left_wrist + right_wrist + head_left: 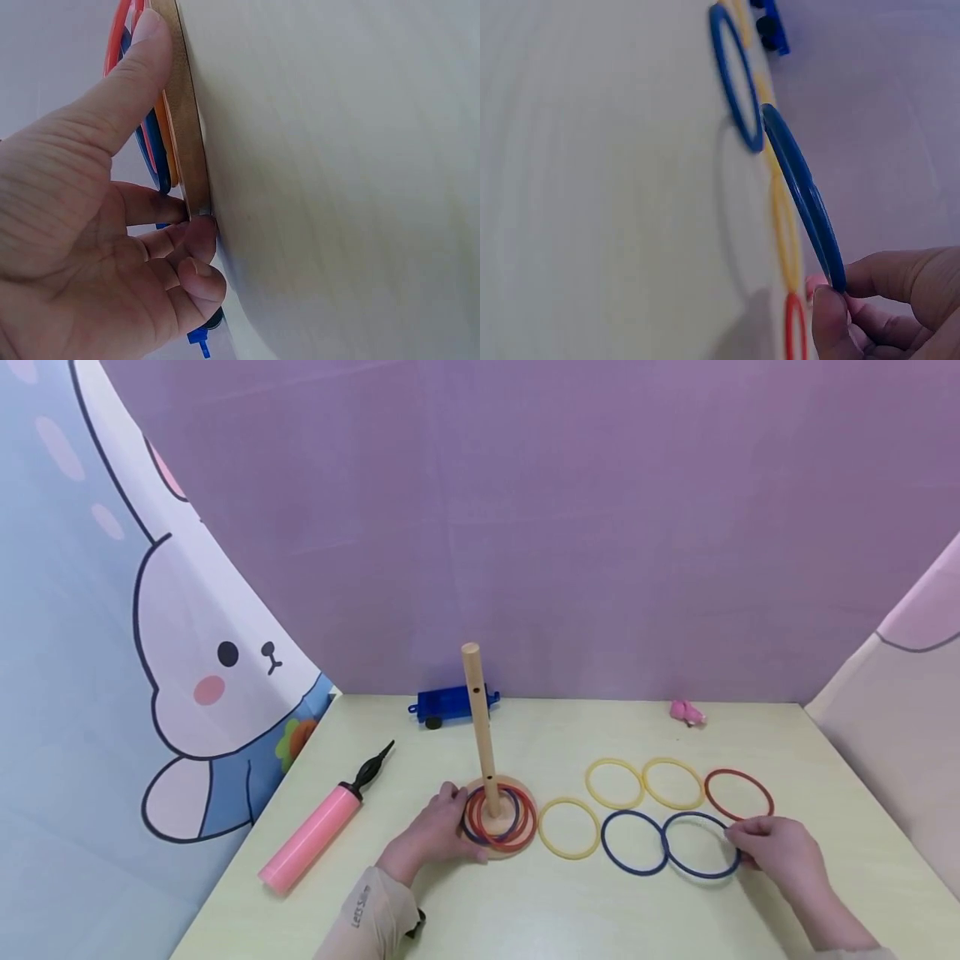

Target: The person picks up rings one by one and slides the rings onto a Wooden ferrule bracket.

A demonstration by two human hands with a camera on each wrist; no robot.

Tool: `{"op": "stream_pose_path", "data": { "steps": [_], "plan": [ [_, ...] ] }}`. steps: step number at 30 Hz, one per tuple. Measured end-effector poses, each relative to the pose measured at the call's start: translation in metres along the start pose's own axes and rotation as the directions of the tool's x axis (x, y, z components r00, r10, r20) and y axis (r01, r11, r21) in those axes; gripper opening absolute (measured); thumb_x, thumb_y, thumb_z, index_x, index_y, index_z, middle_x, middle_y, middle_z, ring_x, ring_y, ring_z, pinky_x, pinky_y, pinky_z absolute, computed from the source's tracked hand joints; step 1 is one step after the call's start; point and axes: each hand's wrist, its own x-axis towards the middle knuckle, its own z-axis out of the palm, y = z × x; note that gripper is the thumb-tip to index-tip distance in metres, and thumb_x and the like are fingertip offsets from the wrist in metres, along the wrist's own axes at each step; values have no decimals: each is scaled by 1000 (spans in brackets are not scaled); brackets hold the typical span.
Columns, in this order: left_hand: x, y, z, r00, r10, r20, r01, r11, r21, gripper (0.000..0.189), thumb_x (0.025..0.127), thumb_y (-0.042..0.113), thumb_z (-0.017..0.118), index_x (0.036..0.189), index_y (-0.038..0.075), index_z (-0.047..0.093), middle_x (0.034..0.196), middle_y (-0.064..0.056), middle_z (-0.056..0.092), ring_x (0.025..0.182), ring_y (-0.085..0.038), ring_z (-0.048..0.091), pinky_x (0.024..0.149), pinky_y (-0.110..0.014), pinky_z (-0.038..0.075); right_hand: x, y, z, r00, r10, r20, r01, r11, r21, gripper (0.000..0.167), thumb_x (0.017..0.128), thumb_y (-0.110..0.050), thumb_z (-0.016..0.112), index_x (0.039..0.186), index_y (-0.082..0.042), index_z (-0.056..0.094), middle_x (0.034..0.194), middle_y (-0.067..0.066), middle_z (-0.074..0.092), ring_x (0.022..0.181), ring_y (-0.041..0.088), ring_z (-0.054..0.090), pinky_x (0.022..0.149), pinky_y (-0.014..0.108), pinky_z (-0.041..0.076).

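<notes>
My left hand (431,831) grips the edge of the round base of a wooden ring-toss stand (481,718). In the left wrist view its thumb lies over the wooden base (187,135), with fingers curled at the rim. Several red rings (534,818) and at least one blue ring lie around the post's foot. At the right, my right hand (783,856) pinches a blue ring (806,199) between thumb and fingers. That ring is tilted off the table in the right wrist view. Beside it is another blue ring (721,67).
Three yellow rings, the nearest one (568,858) beside the base, and a red ring (738,770) lie on the table. A pink hand pump (313,839) lies left. Behind are a blue toy trailer (442,703) and a small pink object (687,712), before a purple cloth (562,527).
</notes>
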Motion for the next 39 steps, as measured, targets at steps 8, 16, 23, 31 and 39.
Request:
{"op": "stream_pose_path", "data": {
  "steps": [8, 16, 23, 31, 39],
  "plan": [
    [-1, 2, -1, 1000, -6, 0, 6, 1000, 6, 114, 62, 53, 87, 147, -2, 36, 130, -16, 41, 116, -31, 47, 98, -49, 44, -6, -33, 8, 997, -58, 60, 40, 962, 269, 30, 89, -6, 69, 106, 18, 63, 86, 13, 71, 66, 14, 66, 63, 28, 57],
    [-1, 3, -2, 1000, -7, 4, 6, 1000, 9, 113, 62, 53, 87, 147, -3, 36, 129, -15, 41, 115, -30, 47, 98, -49, 44, -11, -69, 20, 982, -153, 112, 100, 920, 378, 29, 89, -4, 69, 106, 18, 62, 84, 8, 69, 68, 13, 65, 65, 29, 58],
    [-1, 3, -2, 1000, -6, 6, 6, 1000, 8, 114, 62, 54, 86, 147, -3, 35, 129, -16, 41, 114, -29, 47, 98, -49, 45, -13, -104, 25, 963, -216, 161, 125, 887, 444, 32, 90, -8, 68, 110, 17, 62, 87, 7, 69, 69, 14, 64, 67, 30, 58],
    [-3, 4, -2, 1000, -8, 11, 8, 1000, 5, 114, 63, 54, 86, 147, -3, 35, 127, -15, 41, 113, -28, 48, 97, -48, 45, -14, -141, 25, 937, -293, 191, 163, 850, 501, 33, 91, -9, 68, 110, 16, 61, 85, 7, 69, 70, 13, 65, 70, 32, 58],
    [-3, 5, -3, 1000, -13, 7, 13, 1000, -4, 113, 63, 52, 87, 147, -3, 35, 126, -14, 42, 114, -29, 47, 98, -49, 45, -19, -178, 28, 914, -361, 183, 217, 818, 532, 32, 90, -8, 69, 109, 17, 62, 85, 8, 68, 70, 14, 65, 69, 31, 58]
  ]
}}
